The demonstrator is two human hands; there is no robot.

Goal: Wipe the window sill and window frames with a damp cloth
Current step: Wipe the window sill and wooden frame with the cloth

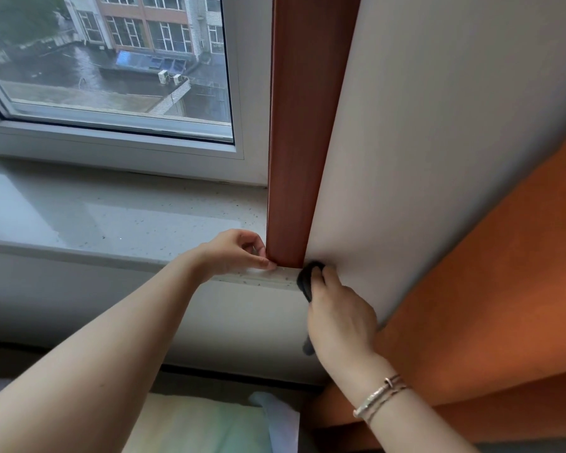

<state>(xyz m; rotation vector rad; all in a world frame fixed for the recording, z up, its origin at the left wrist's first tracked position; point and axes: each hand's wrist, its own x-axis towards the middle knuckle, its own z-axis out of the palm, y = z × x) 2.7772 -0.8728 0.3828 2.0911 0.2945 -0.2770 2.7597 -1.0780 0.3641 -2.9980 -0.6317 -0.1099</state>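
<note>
The dark cloth (pixel 308 278) sits just right of centre, bunched in the right hand (pixel 339 317), whose grip is curled tight round it, pressing it where the sill (pixel 138 220) edge meets the wall (pixel 438 142). The left hand (pixel 234 251), at centre, has its fingers curled with the tips touching the foot of the brown trim (pixel 296 125). The window frame (pixel 111 138) fills the upper left

A dark grey cloth (pixel 308 279) is seen against an off-white wall (pixel 438 142). The window sill (pixel 128 220) is pale grey stone with dark speckles, the window frame (pixel 249 93) white, the trim post (pixel 294 158) reddish-brown woodgrain. A silver bracelet (pixel 381 398) is worn; an orange panel (pixel 504 289) is shown.
</note>
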